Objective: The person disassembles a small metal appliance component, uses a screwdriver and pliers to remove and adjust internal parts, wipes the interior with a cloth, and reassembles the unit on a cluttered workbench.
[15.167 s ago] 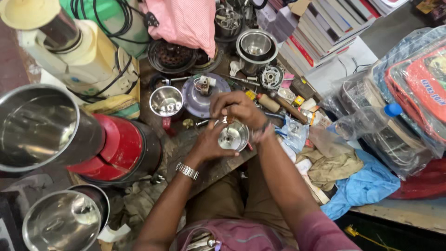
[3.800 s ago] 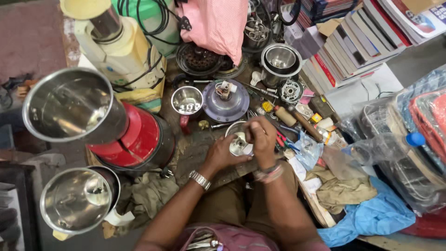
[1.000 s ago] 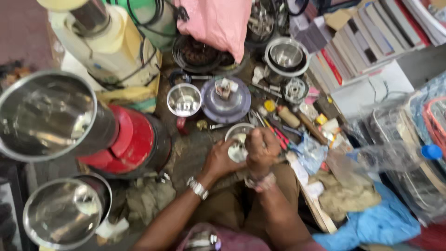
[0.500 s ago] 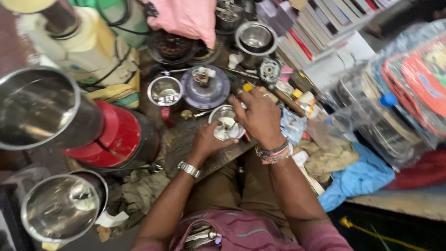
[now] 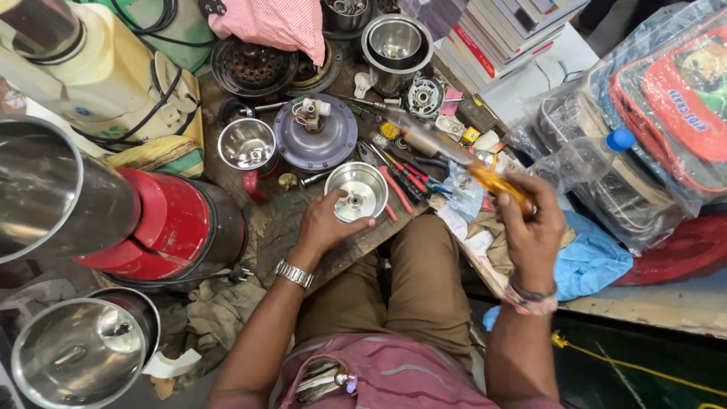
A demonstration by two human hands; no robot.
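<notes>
My left hand (image 5: 324,223) grips the near rim of a small steel mixer jar (image 5: 356,191) that rests on the worn wooden board, its open mouth facing up. My right hand (image 5: 532,227) is raised off to the right, away from the jar, and is closed on a screwdriver with an orange handle (image 5: 492,180); the shaft is blurred and points up-left over the tools. A metal watch sits on my left wrist and bangles on my right wrist.
A purple motor base (image 5: 316,135) and a second small steel jar (image 5: 247,144) lie beyond the held jar. Red-handled pliers (image 5: 397,185) lie beside it. A red mixer body (image 5: 170,227), large steel jars (image 5: 76,352), stacked books (image 5: 507,34) and plastic-wrapped goods (image 5: 651,121) crowd the sides.
My right hand has left the jar and swung out to the right, now holding the orange-handled screwdriver. My left hand still holds the jar on the board.
</notes>
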